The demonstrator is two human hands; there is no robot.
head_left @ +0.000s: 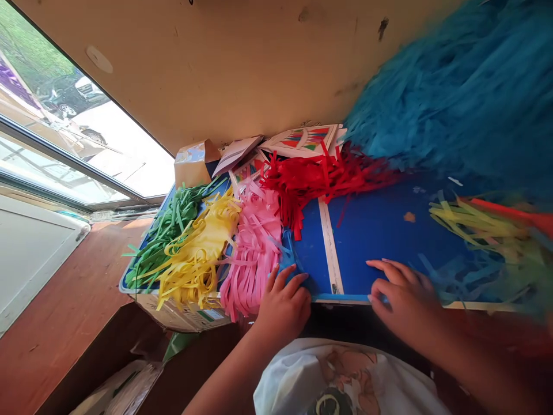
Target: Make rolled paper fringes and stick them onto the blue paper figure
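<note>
My left hand (285, 297) rests at the table's front edge, with its fingers stretched over a small bunch of blue tissue strips (288, 251). Beside it on the left lies a pink tissue fringe (254, 242). A thin light-blue band (339, 298) runs along the edge between my hands; whether it is rolled tissue or trim is unclear. At its right end is my right hand (400, 297), fingers apart, the thumb near the band. Blurred pale-blue strips (462, 276) spread out past that hand. My left thumb is hidden.
Yellow (201, 248), green (168, 230) and red fringes (328, 173) lie on the blue tabletop (363, 230). A large teal tissue heap (458, 98) fills the back right. Illustrated cards (302, 138) lean against the wall. An open cardboard box (99, 351) stands below left.
</note>
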